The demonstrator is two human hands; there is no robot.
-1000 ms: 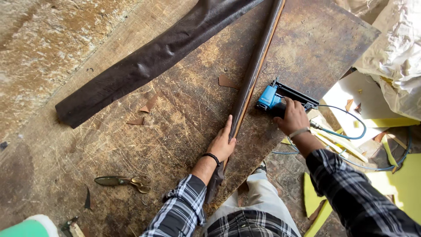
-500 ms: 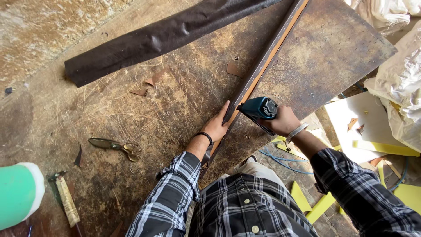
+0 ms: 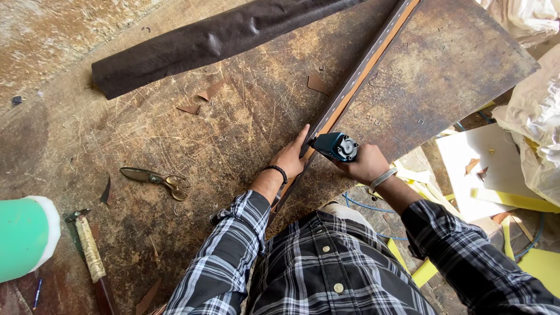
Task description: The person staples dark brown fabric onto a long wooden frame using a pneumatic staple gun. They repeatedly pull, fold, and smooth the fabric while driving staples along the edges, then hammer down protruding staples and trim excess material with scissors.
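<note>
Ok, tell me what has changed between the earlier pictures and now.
The right hand has carried the blue staple gun from the board's edge leftward onto the long strip, beside the left hand. The left hand still presses the strip flat. The dark roll and scissors lie where they were on the board.

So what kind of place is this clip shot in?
Probably an upholstery or furniture workshop. A scarred wooden worktable carries a roll of dark material and scissors, while the right hand presses a blue staple gun onto a long strip steadied by the left hand.
</note>
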